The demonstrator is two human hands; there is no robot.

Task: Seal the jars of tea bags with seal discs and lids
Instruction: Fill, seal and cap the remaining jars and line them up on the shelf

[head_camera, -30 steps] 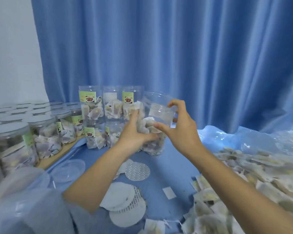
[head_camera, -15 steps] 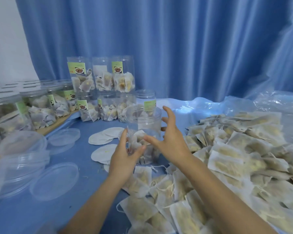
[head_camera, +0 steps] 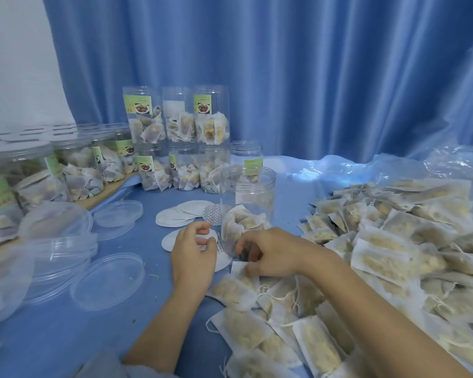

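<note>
Rows of sealed jars done; open jar part-filled, unsealed, discs and lids waiting; left hand loosely curled, empty, right hand pinching a tea bag

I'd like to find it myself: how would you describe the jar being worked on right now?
Start at the two-tier stack of jars against the blue curtain. Just in front, beside the white paper discs, one clear jar stands alone by the right hand. Unlike the others, it has no lid and is only partly filled.
</note>
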